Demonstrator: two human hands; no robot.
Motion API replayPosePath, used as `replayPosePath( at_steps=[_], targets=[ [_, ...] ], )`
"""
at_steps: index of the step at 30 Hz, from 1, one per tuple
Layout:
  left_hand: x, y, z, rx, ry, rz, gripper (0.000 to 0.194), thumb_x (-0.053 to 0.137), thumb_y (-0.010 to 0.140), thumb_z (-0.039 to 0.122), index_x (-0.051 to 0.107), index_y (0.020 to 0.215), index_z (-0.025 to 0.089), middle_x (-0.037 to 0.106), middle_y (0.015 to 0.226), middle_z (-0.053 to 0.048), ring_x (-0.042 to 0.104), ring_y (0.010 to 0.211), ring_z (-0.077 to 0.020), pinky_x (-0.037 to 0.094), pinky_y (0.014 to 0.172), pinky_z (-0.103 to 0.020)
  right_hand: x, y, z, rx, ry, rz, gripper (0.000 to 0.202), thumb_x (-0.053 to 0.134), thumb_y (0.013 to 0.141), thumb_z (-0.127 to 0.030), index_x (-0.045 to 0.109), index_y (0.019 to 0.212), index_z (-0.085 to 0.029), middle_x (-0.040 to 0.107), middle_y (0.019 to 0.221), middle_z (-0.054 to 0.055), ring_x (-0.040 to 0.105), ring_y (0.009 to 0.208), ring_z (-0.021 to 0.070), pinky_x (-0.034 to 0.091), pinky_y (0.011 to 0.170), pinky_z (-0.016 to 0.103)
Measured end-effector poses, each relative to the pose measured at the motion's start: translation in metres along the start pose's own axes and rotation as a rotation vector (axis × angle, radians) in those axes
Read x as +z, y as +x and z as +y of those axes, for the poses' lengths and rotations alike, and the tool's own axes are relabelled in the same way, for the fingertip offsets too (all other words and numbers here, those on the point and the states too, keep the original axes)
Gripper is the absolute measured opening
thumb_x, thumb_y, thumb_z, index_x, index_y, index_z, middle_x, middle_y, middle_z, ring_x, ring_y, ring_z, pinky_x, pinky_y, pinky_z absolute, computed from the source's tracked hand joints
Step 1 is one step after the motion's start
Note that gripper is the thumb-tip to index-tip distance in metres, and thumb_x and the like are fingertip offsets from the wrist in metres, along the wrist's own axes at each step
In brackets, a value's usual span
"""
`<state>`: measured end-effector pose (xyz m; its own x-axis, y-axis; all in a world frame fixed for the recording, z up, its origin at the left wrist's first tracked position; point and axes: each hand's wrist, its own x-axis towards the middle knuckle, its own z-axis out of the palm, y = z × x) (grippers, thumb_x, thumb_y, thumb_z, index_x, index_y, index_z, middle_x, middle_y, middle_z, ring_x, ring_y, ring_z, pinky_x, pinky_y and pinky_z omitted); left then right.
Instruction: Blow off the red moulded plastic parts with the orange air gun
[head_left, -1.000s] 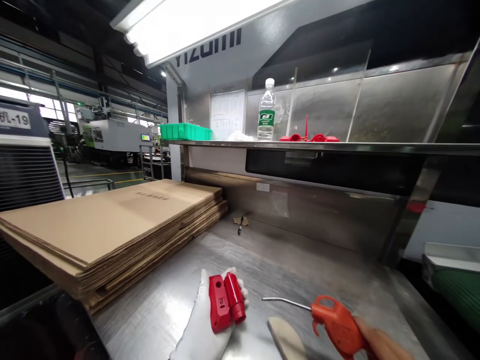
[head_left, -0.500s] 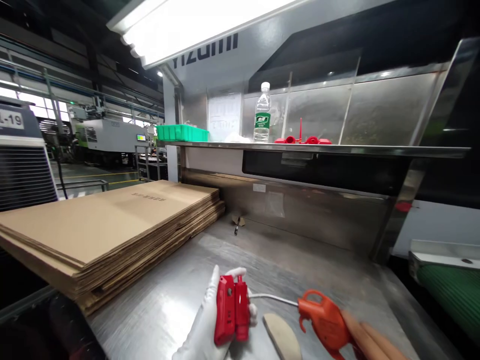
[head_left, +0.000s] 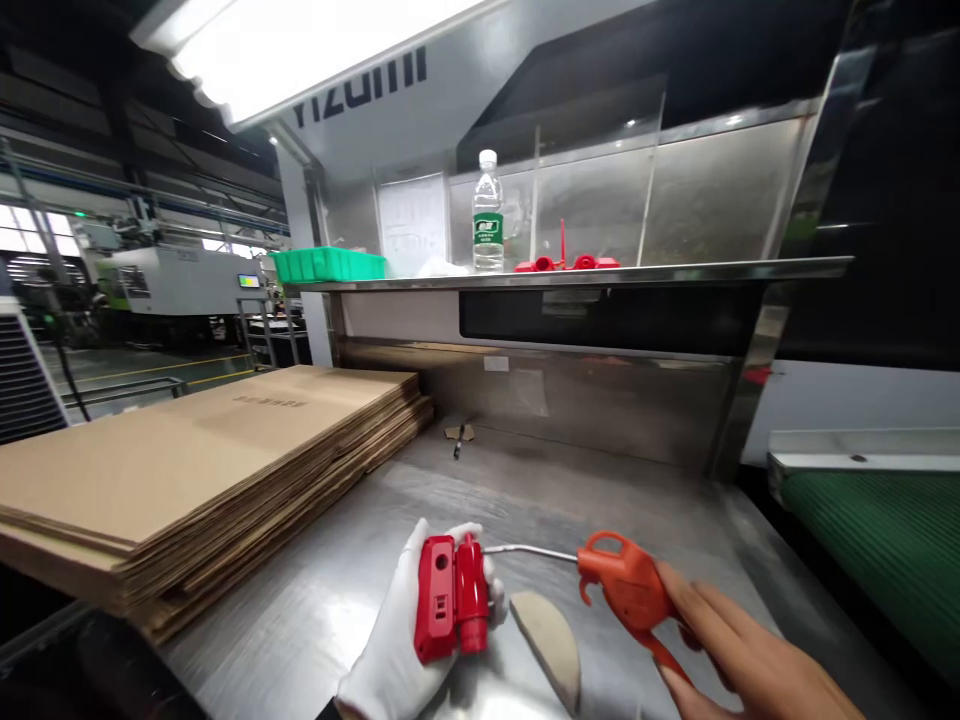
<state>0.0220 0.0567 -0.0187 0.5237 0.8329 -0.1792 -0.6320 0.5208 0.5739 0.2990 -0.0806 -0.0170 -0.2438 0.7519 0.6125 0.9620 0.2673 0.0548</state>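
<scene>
Change since a second ago: the orange air gun (head_left: pixel 628 590) has swung in, and its thin metal nozzle (head_left: pixel 529 551) now reaches the red part (head_left: pixel 452 597), where a gap lay between them before; the red part has turned more upright in the glove.

Head view, left hand: the left hand (head_left: pixel 401 640), in a white glove, sits at 6 o'clock of the picture, its grip clenched around the red part, a flat red housing with a round red barrel at its 3 o'clock side.

Head view, right hand: the bare right hand (head_left: pixel 739 655), at 4 o'clock, has its grip grasping the air gun by the handle; the nozzle points toward 9 o'clock, its tip at the top of the red barrel; whether it truly touches cannot be told.

Head view, surface: the steel surface (head_left: pixel 570 500) carries both hands; a beige half-round pad (head_left: pixel 551 640) lies on it between them, just under the nozzle.

Head view, cardboard: a stack of flat cardboard sheets (head_left: pixel 202 460) lies at 9 o'clock, well apart from the hands.

Head view, shelf: at 12 o'clock a steel shelf (head_left: pixel 675 272) holds a water bottle (head_left: pixel 488 212), a green tray (head_left: pixel 328 265) and some red pieces (head_left: pixel 568 262).

Head view, far right: a green belt (head_left: pixel 877 530) runs at 3 o'clock.
</scene>
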Motion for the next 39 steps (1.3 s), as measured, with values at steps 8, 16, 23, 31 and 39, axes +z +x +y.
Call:
replayPosePath(
  at_steps=[8,16,23,31,39],
  targets=[
    [-0.004,0.002,0.012,0.116,-0.105,-0.027,0.028,0.048,0.096,0.043,0.059,0.112,0.021,0.061,0.088,-0.009,0.063,0.086,-0.0271,0.052,0.082,-0.050,-0.006,-0.003,-0.003,0.002,0.006,-0.013,0.044,0.042,0.094,-0.029,0.039,0.137,-0.023,0.067,0.095,0.005,0.065,0.053,0.0161,0.051,0.038,0.021],
    [0.010,-0.002,0.000,0.025,0.162,0.001,0.039,0.050,0.093,0.053,0.058,0.114,0.021,0.064,0.078,-0.011,0.065,0.071,-0.0297,0.053,0.072,-0.049,-0.008,-0.001,-0.012,0.140,0.055,-0.090,0.053,0.047,0.090,-0.025,0.036,0.142,-0.026,0.066,0.103,0.007,0.067,0.065,0.0199,0.057,0.055,0.026],
    [0.005,-0.003,0.017,0.070,-0.060,-0.097,0.029,0.036,0.101,0.039,0.059,0.109,0.022,0.053,0.070,-0.002,0.051,0.046,-0.0137,0.038,0.042,-0.022,-0.011,-0.009,-0.002,0.162,0.131,-0.087,0.056,0.052,0.087,-0.025,0.036,0.141,-0.029,0.064,0.111,0.005,0.068,0.071,0.0183,0.056,0.055,0.023],
    [0.001,-0.008,0.008,0.174,-0.366,-0.181,0.032,0.040,0.101,0.040,0.059,0.115,0.018,0.048,0.072,0.000,0.049,0.066,-0.0162,0.049,0.072,-0.039,0.019,-0.017,0.018,0.454,0.441,-0.414,0.043,0.055,0.092,-0.040,0.048,0.135,-0.035,0.058,0.126,0.003,0.063,0.104,0.0240,0.056,0.084,0.030],
    [0.002,-0.015,0.006,0.158,-0.470,-0.277,0.040,0.034,0.101,0.049,0.061,0.106,0.020,0.049,0.064,0.002,0.045,0.060,-0.0137,0.047,0.066,-0.034,0.046,-0.027,0.031,0.546,0.258,-0.498,0.052,0.044,0.091,-0.050,0.053,0.136,-0.026,0.050,0.137,0.010,0.049,0.122,0.0320,0.040,0.105,0.053]
  ],
)
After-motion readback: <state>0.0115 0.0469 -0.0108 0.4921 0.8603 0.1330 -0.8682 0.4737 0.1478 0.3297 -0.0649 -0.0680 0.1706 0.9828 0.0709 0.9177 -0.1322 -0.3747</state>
